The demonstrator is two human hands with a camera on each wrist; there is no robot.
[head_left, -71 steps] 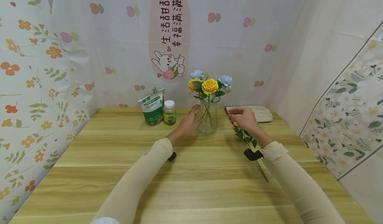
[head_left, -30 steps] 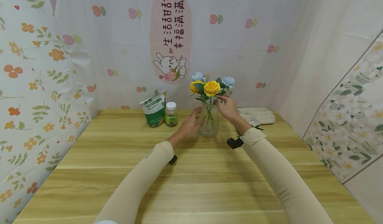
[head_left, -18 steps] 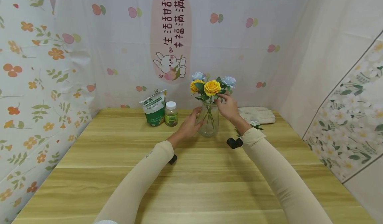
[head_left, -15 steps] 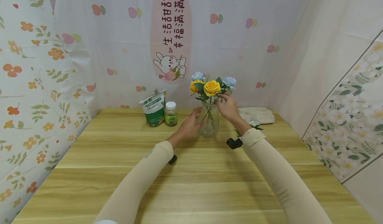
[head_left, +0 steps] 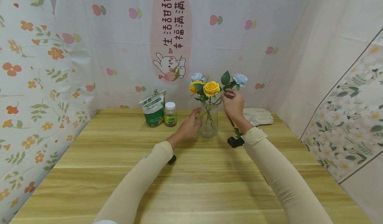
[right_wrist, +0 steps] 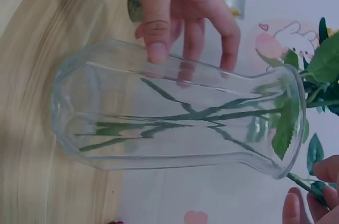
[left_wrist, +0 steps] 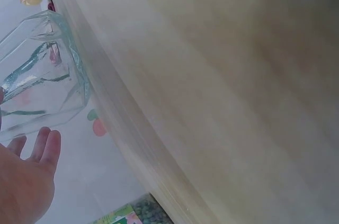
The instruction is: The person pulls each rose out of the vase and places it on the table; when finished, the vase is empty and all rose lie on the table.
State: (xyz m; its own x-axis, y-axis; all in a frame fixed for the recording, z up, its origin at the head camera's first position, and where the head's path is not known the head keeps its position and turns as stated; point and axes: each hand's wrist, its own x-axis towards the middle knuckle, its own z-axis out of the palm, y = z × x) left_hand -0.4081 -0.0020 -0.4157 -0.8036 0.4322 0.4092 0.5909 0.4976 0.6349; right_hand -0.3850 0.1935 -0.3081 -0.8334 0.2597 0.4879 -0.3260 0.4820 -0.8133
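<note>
A clear glass vase (head_left: 207, 126) stands upright on the wooden table, holding yellow roses (head_left: 211, 88) and a pale blue rose (head_left: 197, 77). My left hand (head_left: 189, 124) holds the vase's left side; in the right wrist view its thumb (right_wrist: 157, 49) lies in front and the fingers behind the glass. At the vase's mouth, my right hand (head_left: 234, 105) pinches the stem of another pale blue rose (head_left: 240, 79). That rose leans out to the right, and its stem (right_wrist: 299, 181) crosses the vase's rim, with the lower part inside the glass.
Left of the vase stand a green-and-white pouch (head_left: 154, 112) and a white-capped jar (head_left: 170, 114). White gloves (head_left: 258, 116) lie at the back right. Another flower lies on the table, mostly hidden under my right forearm (head_left: 269, 161). A patterned curtain (head_left: 128, 51) hangs behind the table.
My right hand came from above the flower lying at the right to the vase's mouth, then shifted right, tilting the blue rose outward. My left hand stays at the vase.
</note>
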